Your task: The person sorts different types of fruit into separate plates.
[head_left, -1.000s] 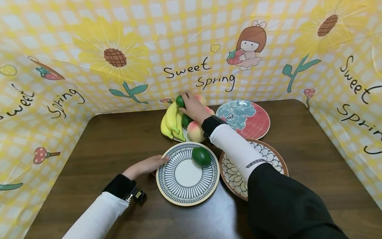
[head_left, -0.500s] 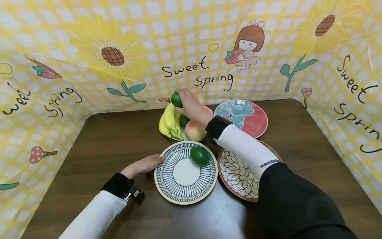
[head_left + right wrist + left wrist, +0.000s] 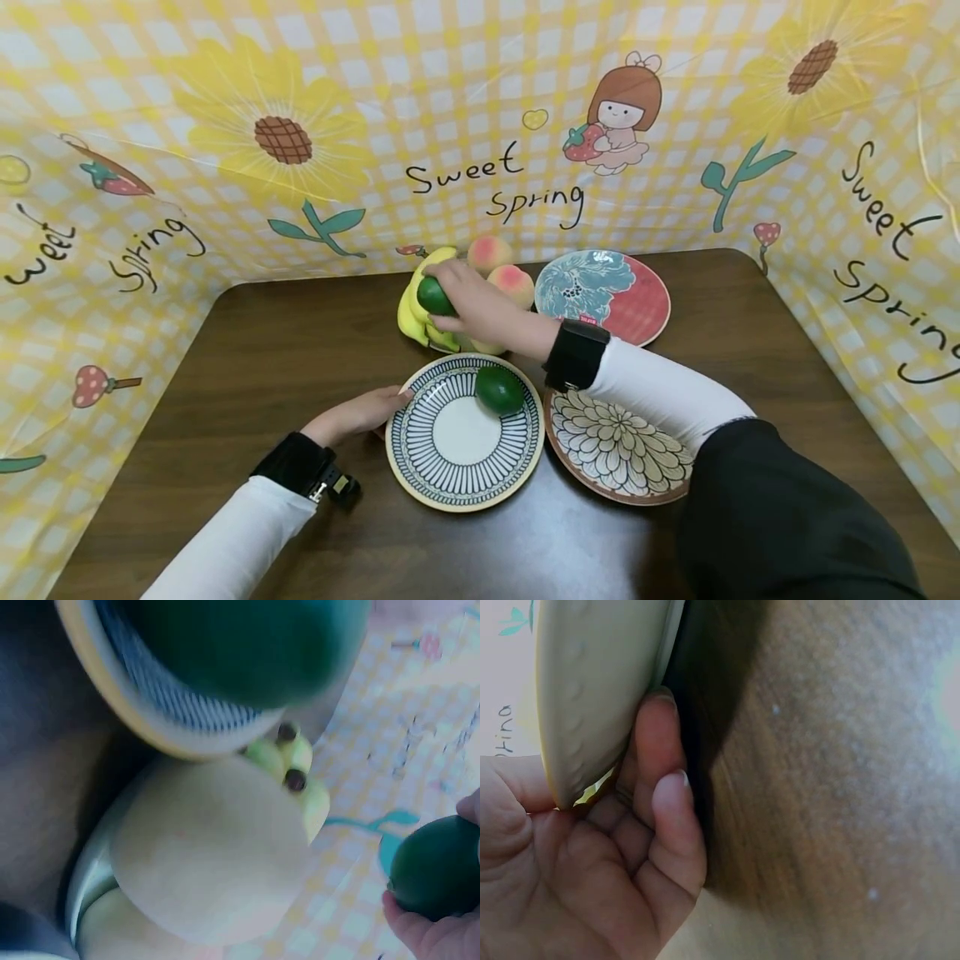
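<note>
My right hand [image 3: 474, 302] grips a dark green oval fruit [image 3: 435, 297], smooth and with a small nub at its tip in the right wrist view. It is held over the bananas [image 3: 412, 315] and peaches [image 3: 512, 283] at the back of the table. My left hand [image 3: 363, 412] pinches the left rim of a blue-and-white patterned plate [image 3: 465, 490], thumb above and fingers [image 3: 676, 817] curled below, as the left wrist view shows. A second dark green oval fruit [image 3: 499, 392] lies on that plate, toward its upper right.
Behind the pinched plate, the fruit sits on a pale plate, mostly hidden. To the right are a brown-rimmed petal-patterned plate [image 3: 618, 442] and a red-and-blue floral plate [image 3: 637, 304]. A yellow checked cloth [image 3: 450, 100] encloses the wooden table [image 3: 300, 350] behind and at both sides.
My right hand has lifted the green fruit from the pile and brought it toward me, down and slightly left in view, uncovering the rear peaches. My left hand has stayed on the plate's rim.
</note>
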`<state>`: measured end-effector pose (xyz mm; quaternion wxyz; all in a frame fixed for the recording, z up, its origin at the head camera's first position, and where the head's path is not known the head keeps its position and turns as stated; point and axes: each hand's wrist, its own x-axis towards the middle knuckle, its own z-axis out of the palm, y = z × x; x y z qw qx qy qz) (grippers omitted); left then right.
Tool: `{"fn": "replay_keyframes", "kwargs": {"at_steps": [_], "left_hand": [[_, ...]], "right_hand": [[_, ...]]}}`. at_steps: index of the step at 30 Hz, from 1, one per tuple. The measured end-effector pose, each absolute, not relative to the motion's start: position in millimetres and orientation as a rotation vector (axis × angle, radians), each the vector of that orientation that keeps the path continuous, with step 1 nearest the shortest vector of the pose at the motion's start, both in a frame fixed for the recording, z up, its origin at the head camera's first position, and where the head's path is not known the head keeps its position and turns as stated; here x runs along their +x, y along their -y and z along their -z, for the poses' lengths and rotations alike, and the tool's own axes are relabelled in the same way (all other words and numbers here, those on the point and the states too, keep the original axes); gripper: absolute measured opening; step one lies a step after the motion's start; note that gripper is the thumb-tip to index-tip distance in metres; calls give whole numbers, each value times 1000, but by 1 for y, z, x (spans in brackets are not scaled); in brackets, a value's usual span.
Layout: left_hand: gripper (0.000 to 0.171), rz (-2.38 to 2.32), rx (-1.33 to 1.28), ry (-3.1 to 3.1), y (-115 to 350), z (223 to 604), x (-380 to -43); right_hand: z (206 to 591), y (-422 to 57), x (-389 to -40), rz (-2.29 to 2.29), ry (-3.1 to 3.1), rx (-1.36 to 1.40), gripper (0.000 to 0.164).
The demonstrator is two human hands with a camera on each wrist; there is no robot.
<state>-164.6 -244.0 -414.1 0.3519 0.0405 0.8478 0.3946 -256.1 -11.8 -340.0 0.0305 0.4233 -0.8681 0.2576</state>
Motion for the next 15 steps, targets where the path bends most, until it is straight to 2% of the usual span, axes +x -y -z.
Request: {"fn": "replay_keyframes", "kwargs": {"at_steps": [6, 15], "left_hand": [[48, -1043, 126, -2177, 244, 416, -166], [43, -1026, 110, -2201, 244, 415, -164]], "right_hand": [[343, -1, -226, -595, 2649, 1477, 61], [360, -17, -201, -489, 2532, 1713, 58]]}}
